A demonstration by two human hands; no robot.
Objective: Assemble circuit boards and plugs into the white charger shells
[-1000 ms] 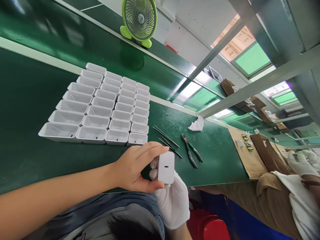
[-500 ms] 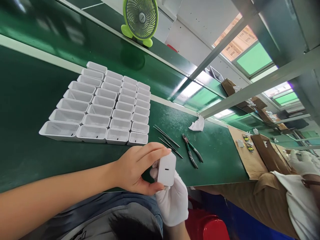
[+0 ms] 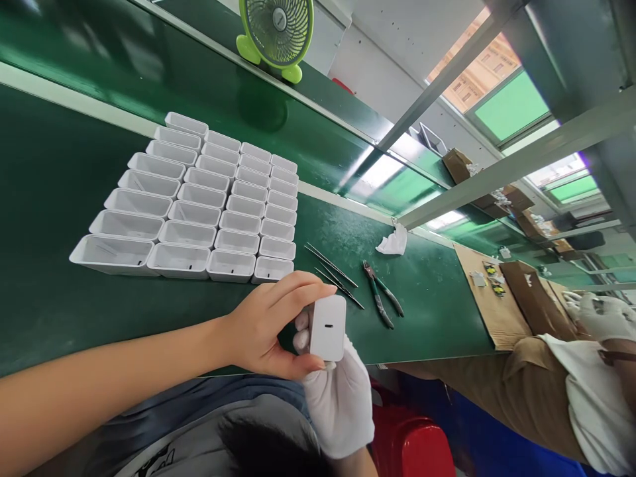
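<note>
The left hand (image 3: pixel 271 328), bare, had closed on the white block (image 3: pixel 328 329), its fingers along the top and its thumb at the bottom. The block was off the table (image 3: pixel 432 305), above the near edge, its slotted face towards the viewer. Over the last half second that face had lost some of its slant and squared up a little. The left hand's pinch had stayed as it was, so the change amounted to a small turn of the block, not a release. The right hand (image 3: pixel 342 401), gloved, was curled behind and below the block; I could not tell how firmly it gripped, since most of its fingers were hidden.

Counted from the left, thirty-two white boxes (image 3: pixel 195 215) stood in four columns of eight, from the far edge of the table towards the near one. One fan (image 3: pixel 279 20) stood beyond that far edge. One block was in the hands. Right of the boxes lay probably two pairs of tweezers (image 3: pixel 348 294), though their thin arms were hard to separate, then one pair of pliers (image 3: pixel 378 303). One white cloth (image 3: pixel 393 240) lay by the far edge. Towards the right end was one cardboard sheet (image 3: pixel 489 315), and past it a co-worker's gloved hand (image 3: pixel 609 318).
</note>
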